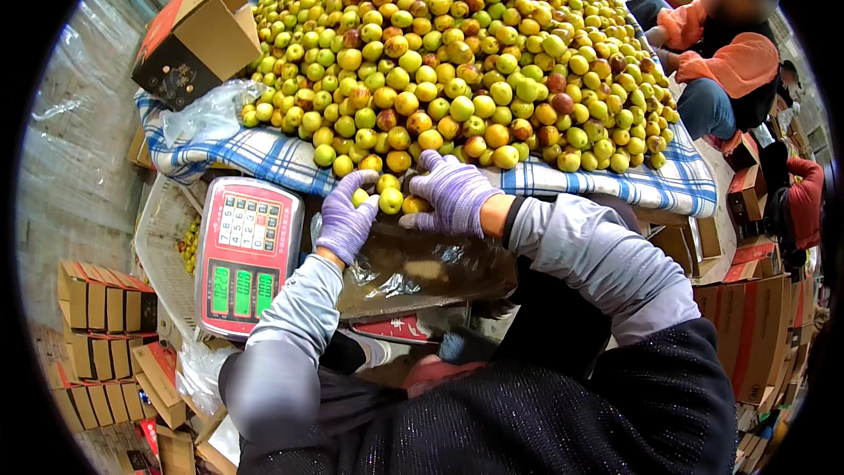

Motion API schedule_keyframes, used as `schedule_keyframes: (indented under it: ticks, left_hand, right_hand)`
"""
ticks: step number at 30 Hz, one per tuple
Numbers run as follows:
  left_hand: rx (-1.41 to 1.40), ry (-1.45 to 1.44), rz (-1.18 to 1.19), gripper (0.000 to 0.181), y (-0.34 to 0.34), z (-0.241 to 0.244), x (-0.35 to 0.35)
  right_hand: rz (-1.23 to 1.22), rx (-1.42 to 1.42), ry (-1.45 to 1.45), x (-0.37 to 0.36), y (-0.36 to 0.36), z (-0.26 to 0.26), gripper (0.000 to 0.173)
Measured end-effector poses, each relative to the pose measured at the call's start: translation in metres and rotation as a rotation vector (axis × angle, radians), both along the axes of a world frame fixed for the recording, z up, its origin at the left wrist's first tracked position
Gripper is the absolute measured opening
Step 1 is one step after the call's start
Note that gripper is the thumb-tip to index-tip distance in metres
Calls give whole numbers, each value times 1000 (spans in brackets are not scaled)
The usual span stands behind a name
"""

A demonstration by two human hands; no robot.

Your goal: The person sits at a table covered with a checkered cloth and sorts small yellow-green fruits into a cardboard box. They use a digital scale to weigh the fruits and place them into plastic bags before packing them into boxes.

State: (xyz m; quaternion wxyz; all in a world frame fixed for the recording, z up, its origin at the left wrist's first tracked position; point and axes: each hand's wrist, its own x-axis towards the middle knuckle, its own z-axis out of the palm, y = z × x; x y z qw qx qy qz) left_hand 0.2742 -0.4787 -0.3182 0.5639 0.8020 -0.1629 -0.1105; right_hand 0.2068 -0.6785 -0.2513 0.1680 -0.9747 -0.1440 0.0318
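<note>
A big heap of yellow-green jujubes (422, 66), some blotched reddish brown, lies on a blue-and-white checked cloth (277, 155). At its near edge both my hands, in purple knit gloves, cup a few jujubes (390, 200) between them. My left hand (346, 216) curls its fingers and thumb around the fruit from the left. From the right, my right hand (455, 196) closes on another, its fingertips partly hidden. Directly below them sits an open carton lined with a clear plastic bag (428, 267); little of its inside shows.
Left of my hands stands a red digital scale (247, 257) with lit green displays, beside a white plastic crate (158, 231). An open carton (198, 33) and a clear bag (211, 109) rest on the cloth. Cartons (105, 336) are stacked at left. A person (725, 59) sits at right.
</note>
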Motion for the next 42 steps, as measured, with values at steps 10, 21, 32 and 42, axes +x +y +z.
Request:
schedule_keyframes:
  ticks: [10, 21, 32, 42]
  left_hand:
    - [-471, 576, -180, 33, 18, 12, -6]
    - [-12, -93, 39, 47, 10, 14, 22]
    - [-88, 158, -194, 82, -6, 3, 20]
    - [-617, 465, -312, 67, 0, 14, 12]
  right_hand:
    - [112, 374, 10, 2, -14, -14, 38]
    - [-325, 40, -115, 22, -28, 13, 51]
    - [-27, 288, -29, 40, -20, -30, 76]
    - [9, 581, 136, 50, -21, -23, 63]
